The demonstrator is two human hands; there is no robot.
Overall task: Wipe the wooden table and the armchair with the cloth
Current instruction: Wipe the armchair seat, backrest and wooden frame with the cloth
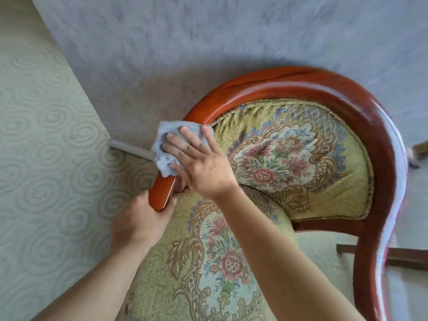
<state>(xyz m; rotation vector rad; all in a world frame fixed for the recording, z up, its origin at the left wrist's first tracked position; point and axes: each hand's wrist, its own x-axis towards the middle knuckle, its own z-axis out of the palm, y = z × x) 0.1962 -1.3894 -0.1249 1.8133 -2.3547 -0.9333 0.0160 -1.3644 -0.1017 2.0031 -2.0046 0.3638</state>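
Note:
The armchair (pixel 301 86) has a curved red-brown wooden frame and gold floral upholstery on its back and seat. It fills the right and lower middle of the head view. A grey-blue cloth (pixel 163 144) lies bunched over the left armrest. My right hand (pixel 201 163) presses flat on the cloth, fingers spread, with the cloth wrapped around the wood. My left hand (pixel 139 221) grips the front end of that same armrest (pixel 162 195) from below and the side. The wooden table is not in view.
A pale green carpet (pixel 46 158) with swirl patterns covers the floor at left. A grey-lilac textured wall (pixel 162 42) stands behind the chair, with a grey skirting strip (pixel 129 149) at its foot. Dark wooden pieces (pixel 405 256) show at the right edge.

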